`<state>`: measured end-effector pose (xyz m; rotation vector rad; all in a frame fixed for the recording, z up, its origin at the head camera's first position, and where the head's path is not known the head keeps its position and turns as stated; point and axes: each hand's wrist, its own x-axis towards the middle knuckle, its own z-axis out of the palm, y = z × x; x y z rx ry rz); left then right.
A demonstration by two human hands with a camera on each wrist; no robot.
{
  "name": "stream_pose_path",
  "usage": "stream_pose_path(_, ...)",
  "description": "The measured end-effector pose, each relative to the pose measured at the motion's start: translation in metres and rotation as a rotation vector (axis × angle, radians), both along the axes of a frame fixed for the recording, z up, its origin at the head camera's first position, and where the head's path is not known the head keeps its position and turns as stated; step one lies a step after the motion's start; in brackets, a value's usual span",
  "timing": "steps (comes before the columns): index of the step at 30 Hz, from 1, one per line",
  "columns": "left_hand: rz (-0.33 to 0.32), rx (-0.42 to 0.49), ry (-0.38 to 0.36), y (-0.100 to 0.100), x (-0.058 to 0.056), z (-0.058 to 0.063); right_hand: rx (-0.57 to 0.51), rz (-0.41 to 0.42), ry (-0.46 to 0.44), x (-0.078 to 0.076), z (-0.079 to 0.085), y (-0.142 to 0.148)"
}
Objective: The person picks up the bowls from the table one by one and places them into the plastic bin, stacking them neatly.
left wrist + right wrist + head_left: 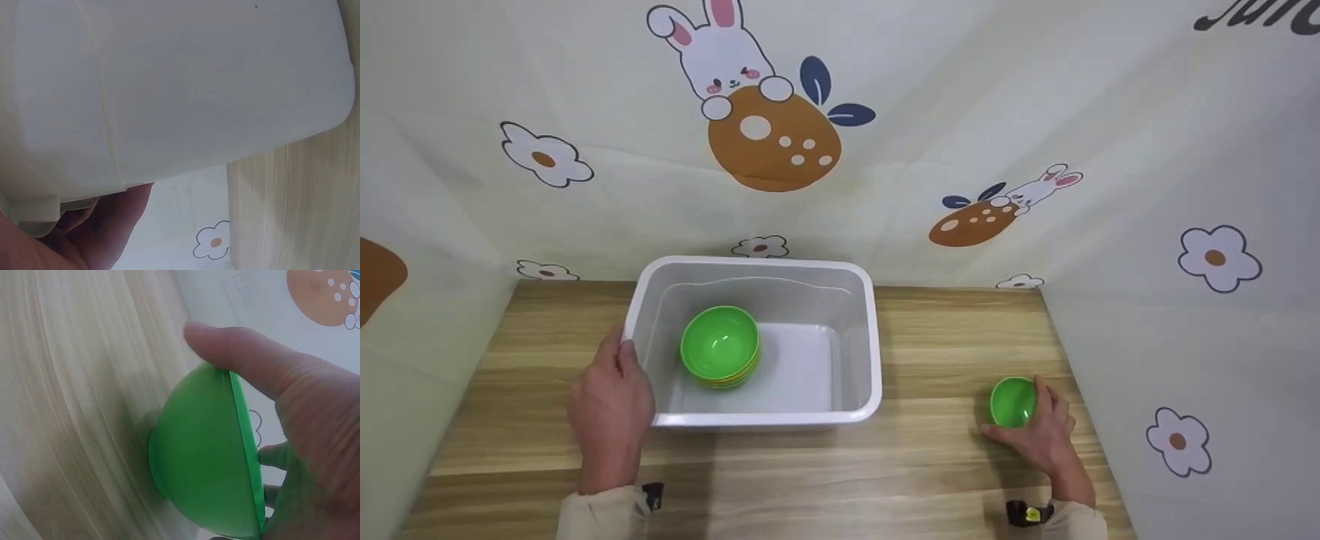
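Observation:
A white plastic tub (765, 417) stands on the table, and my left hand (611, 409) grips its left rim. The tub's outer wall (214, 84) fills most of the left wrist view, with fingers (118, 225) curled under the rim. Inside the tub, toward its left, sits a stack of bowls (720, 345); the top one is green, with yellow and green edges below. At the table's right side my right hand (1046, 435) holds a small green bowl (1011, 403) by its rim, thumb and fingers spread across it. In the right wrist view the bowl's foot is close to the tabletop.
The wood-grain table (930, 480) is bordered at the back and sides by a pale cloth (900, 112) printed with rabbits and flowers. The cloth's right side (1110, 360) hangs close beside my right hand.

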<state>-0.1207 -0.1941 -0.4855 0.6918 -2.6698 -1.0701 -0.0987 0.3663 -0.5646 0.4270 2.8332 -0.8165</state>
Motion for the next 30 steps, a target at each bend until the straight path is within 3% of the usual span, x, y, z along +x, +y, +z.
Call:
stream_pose_path(8, 0.002, 0.011, 0.0, -0.001, 0.0, 0.001, -0.002, -0.014, -0.007, 0.002, 0.001, -0.001)
stream_pose_path(15, 0.008, 0.0, 0.056, 0.001, 0.0, -0.001, 0.001, -0.024, 0.015, 0.003, 0.0, 0.001)
stream_pose_path(30, 0.004, 0.01, -0.005, 0.0, -0.001, 0.0, -0.029, 0.025, 0.062, -0.01, 0.02, -0.004)
